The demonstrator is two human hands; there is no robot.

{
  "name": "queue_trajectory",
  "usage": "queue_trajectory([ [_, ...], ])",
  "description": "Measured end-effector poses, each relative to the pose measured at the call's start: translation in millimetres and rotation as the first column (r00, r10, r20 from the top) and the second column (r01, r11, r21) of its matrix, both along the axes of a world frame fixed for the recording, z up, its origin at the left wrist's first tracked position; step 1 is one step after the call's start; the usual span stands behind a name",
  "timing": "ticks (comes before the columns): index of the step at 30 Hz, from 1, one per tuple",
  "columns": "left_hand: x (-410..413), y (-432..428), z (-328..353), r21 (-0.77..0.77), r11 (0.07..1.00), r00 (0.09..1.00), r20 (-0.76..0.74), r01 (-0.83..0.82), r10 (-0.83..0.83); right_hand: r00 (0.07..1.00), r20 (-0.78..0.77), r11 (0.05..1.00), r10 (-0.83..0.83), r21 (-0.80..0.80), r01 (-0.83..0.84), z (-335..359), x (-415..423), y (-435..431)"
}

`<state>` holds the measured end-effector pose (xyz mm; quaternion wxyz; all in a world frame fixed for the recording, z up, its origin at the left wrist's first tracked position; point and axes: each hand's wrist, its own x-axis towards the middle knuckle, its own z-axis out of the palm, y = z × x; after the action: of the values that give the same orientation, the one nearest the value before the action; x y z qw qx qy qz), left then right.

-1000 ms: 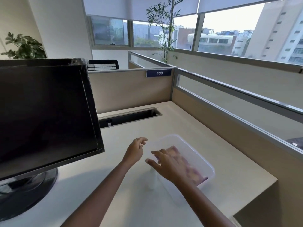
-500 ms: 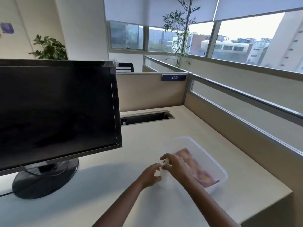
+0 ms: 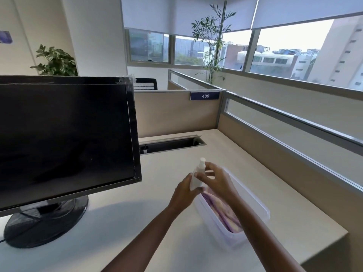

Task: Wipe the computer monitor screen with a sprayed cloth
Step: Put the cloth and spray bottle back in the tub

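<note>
Head view: the left hand (image 3: pixel 183 194) grips the lower body of a small white plastic spray bottle (image 3: pixel 200 166), fingers wrapped round it from the left. The right hand (image 3: pixel 219 181) pinches the same bottle higher up, thumb on the near side and fingers curled round near the neck. The bottle is upright, slightly tilted, and lifted off the table, its cap at the top above both hands.

Just right of the hands and partly beneath the right forearm, a clear rectangular plastic tub (image 3: pixel 261 210) sits on the pale beige table (image 3: pixel 265 169). In it lies a folded pink and purple cloth (image 3: pixel 225 218). To the left stands the black flat computer monitor (image 3: pixel 64 134) on a round glossy black base (image 3: pixel 45 224), its screen dark and angled toward the hands. Farther back, a long dark cable slot (image 3: pixel 170 145) is cut into the table, and a blue plate (image 3: pixel 205 96) marked 439 sits on the far partition
</note>
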<state>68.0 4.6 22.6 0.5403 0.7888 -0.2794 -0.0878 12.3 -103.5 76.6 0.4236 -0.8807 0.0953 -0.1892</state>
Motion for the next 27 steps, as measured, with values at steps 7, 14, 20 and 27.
queue_trajectory([
  [7, 8, -24, 16, 0.006, 0.997, 0.994, 0.071, 0.081, -0.082, 0.997, 0.065, 0.995, -0.033, -0.097, 0.039, -10, -4, -21],
  [14, 28, -32, 4, 0.397, 0.916, 0.994, -0.066, -0.058, 0.091, 0.988, 0.06, 0.986, -0.141, -0.081, 0.146, -21, 1, -45],
  [20, 36, -39, -11, 0.187, 0.974, 0.875, -0.441, -0.13, 0.201, 0.983, -0.13, 0.991, -0.133, -0.047, 0.128, -50, 16, -54],
  [27, 49, -48, -14, 0.165, 0.972, 0.856, -0.464, -0.166, 0.226, 0.942, -0.316, 0.987, -0.113, -0.148, 0.069, -73, 46, -54],
])
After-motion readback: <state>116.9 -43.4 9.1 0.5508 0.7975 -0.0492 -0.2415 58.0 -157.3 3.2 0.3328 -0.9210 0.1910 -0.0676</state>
